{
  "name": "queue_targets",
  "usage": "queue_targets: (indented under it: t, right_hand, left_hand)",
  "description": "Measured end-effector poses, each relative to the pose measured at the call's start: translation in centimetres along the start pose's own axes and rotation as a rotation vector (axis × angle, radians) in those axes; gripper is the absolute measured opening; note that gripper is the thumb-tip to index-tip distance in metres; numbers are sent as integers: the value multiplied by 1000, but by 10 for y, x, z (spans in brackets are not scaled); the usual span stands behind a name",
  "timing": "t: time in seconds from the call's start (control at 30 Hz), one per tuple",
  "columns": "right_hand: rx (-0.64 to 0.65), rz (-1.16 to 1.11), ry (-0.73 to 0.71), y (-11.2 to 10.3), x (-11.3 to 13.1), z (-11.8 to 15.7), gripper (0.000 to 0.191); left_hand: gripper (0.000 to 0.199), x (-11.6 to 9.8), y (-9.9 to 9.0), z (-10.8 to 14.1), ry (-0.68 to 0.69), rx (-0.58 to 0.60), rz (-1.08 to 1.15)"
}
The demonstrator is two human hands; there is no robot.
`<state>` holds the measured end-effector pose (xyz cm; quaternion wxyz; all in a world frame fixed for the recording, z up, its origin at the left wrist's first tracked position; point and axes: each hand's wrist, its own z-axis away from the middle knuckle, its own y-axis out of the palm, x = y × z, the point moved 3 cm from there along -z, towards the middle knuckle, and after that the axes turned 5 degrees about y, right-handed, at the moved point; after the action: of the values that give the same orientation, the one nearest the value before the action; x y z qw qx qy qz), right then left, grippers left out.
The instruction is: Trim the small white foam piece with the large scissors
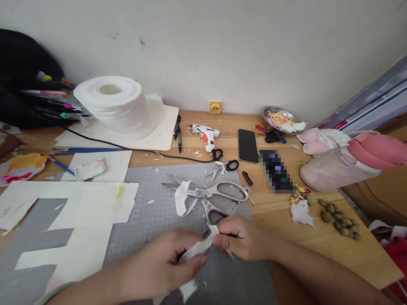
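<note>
A small white strip (201,247), like thin paper or cloth, stretches between my two hands low in the middle of the view. My left hand (165,262) pinches its lower left end between thumb and fingers. The upper right end is gripped by the closed fingers of my right hand (243,238). Just beyond my hands, large metal scissors (229,191) lie open on the grey cutting mat (152,220). A curved white piece (181,199) rests across their blades. Another white scrap (188,289) lies below my left hand.
Behind the mat are a white roll (111,108), a glue gun (206,135), a phone (248,145) and a metal bowl (282,120). A pink-lidded bottle (343,167) and several brown nuts (340,219) lie right. Cut white sheets (85,233) cover the left.
</note>
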<state>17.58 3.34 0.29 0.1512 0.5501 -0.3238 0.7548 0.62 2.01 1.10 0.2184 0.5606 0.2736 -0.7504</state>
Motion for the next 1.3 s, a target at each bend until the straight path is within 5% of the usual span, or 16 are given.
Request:
queue_targets:
  t: [0.2,0.33,0.5,0.6,0.73,1.07,1.17,1.3]
  right_hand:
    - [-203,111,54,-9,9,8,37]
    - [-204,-151,185,0,8,4,38]
    - [-235,-442,161,8,17,-17,46]
    - [-359,-734,139,3,23,-30,46]
    - [-274,-1086,198,4,29,-39,48]
    - [-199,-1013,141,-2,24,-37,47]
    - [-245,-950,31,-19,26,-32,45]
    - [-466,-900,-278,-78,39,19,42]
  left_hand:
    - [32,-2,-4,0,-18,-117,81]
    - [36,4,-3,2,-104,-271,186]
    - [41,-11,0,-5,51,-553,221]
    - [42,-14,7,-15,88,-606,359]
    - [46,-6,11,-22,67,-680,561]
    - [47,-2,25,-23,185,-748,523]
    - [47,-3,26,-21,200,-718,494]
    - [46,-3,21,2,278,-714,489]
